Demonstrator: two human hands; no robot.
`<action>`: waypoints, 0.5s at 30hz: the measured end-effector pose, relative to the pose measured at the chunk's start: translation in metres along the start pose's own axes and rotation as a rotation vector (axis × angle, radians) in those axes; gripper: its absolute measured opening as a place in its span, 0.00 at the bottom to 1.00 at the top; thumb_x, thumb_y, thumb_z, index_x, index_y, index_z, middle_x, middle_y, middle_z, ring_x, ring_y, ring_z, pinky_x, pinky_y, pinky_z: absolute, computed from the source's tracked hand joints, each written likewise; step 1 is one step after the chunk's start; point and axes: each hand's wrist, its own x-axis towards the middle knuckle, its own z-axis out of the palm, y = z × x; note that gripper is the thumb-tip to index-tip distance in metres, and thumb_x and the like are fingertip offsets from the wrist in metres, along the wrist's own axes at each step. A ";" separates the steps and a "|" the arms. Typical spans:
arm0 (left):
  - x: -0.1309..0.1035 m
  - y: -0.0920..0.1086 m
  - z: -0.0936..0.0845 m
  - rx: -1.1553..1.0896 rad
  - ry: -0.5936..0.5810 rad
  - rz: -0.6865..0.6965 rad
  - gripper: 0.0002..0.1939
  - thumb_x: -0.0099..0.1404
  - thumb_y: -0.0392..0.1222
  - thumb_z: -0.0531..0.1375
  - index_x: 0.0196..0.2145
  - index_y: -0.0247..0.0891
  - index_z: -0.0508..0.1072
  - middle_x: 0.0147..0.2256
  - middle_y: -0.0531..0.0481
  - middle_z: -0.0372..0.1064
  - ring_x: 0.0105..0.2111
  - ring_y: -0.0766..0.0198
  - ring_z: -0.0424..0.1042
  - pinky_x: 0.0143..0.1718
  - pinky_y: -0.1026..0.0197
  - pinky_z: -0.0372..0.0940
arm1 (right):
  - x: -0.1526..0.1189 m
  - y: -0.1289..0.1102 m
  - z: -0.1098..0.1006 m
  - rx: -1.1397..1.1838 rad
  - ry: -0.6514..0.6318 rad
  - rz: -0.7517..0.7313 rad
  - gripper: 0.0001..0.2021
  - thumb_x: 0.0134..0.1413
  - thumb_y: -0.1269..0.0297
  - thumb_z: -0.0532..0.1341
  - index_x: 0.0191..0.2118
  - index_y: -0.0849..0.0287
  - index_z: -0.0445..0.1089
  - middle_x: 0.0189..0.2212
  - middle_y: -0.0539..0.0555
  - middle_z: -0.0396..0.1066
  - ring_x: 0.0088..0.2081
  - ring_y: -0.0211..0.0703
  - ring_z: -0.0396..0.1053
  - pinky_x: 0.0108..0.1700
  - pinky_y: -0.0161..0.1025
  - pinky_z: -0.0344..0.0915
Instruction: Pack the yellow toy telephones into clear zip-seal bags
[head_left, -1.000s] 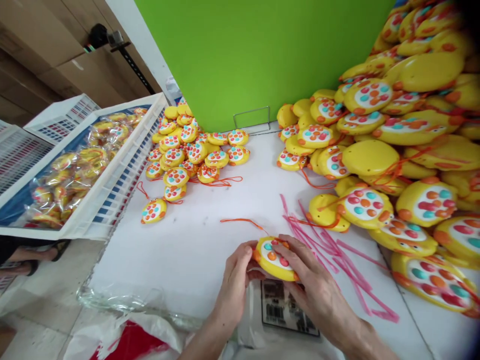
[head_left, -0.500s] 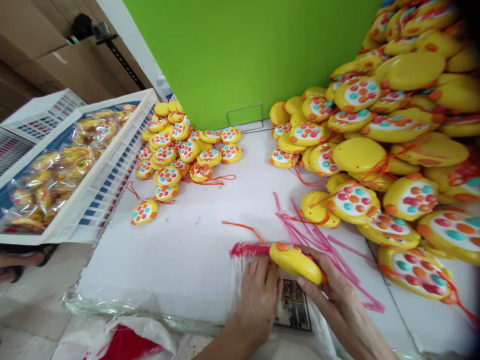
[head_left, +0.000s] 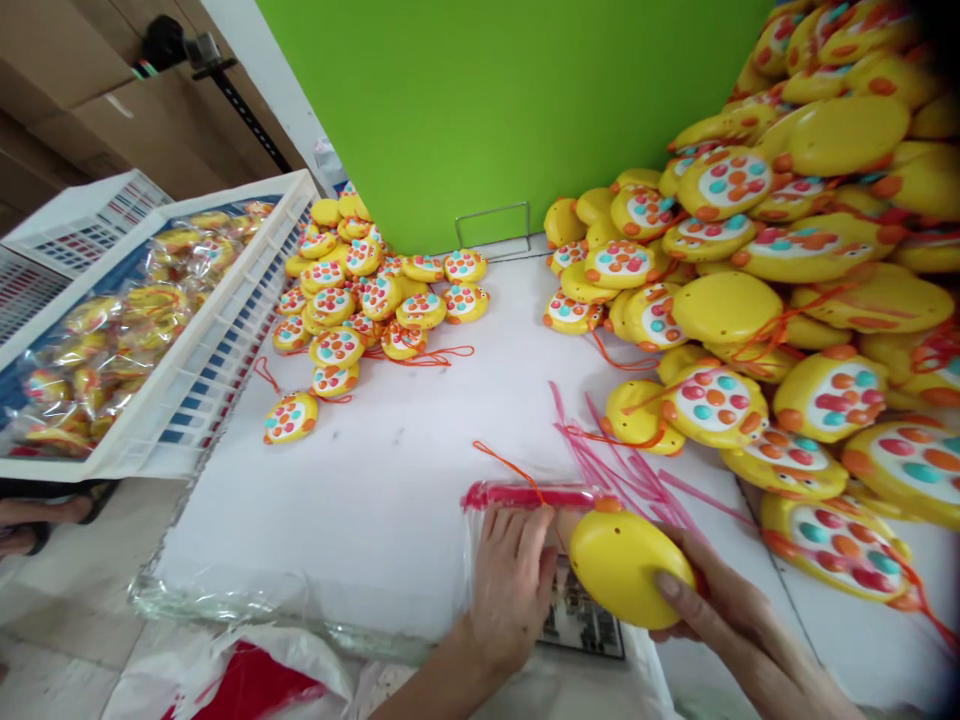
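Note:
My right hand [head_left: 724,610] grips a yellow duck-like toy [head_left: 626,565], thumb on its smooth back and fingers underneath. An orange cord loop [head_left: 510,462] runs from near the toy past my left fingertips. My left hand [head_left: 510,580] lies with its fingers on a stack of clear plastic bags [head_left: 480,497] with a pinkish-red top edge. Beneath the toy and bags, part of a dark printed picture [head_left: 589,625] shows. Pink plastic strips [head_left: 645,485] lie scattered beyond my right hand.
A large heap of yellow toys [head_left: 720,310] rises on the right; a smaller group [head_left: 334,300] sits back left. A single toy [head_left: 291,417] lies in front of that group. At left, a white crate [head_left: 202,375] holds bagged toys. A green panel [head_left: 510,110] stands behind.
My right hand has moved right and turned the toy so its plain back faces up. The cord has shifted right, its lower end now by my left index finger.

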 end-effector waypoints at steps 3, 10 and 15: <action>0.002 -0.001 -0.001 0.010 -0.010 0.074 0.13 0.67 0.34 0.50 0.47 0.37 0.69 0.37 0.44 0.70 0.39 0.55 0.65 0.42 0.50 0.61 | -0.009 0.002 0.000 0.131 -0.112 0.048 0.28 0.54 0.51 0.60 0.59 0.51 0.58 0.54 0.60 0.65 0.39 0.51 0.74 0.42 0.50 0.74; -0.001 0.002 0.004 0.053 0.049 0.140 0.15 0.66 0.34 0.48 0.46 0.34 0.70 0.39 0.41 0.71 0.42 0.53 0.66 0.45 0.47 0.62 | 0.006 -0.037 0.039 0.207 -0.008 -0.205 0.24 0.61 0.50 0.51 0.60 0.50 0.54 0.44 0.58 0.71 0.25 0.43 0.73 0.28 0.43 0.75; -0.010 0.009 -0.007 0.093 0.029 0.187 0.11 0.66 0.32 0.50 0.39 0.36 0.71 0.34 0.44 0.73 0.42 0.54 0.67 0.55 0.40 0.54 | 0.021 -0.045 0.043 -0.521 0.030 -0.578 0.21 0.63 0.57 0.51 0.60 0.48 0.52 0.45 0.55 0.72 0.36 0.44 0.75 0.37 0.38 0.74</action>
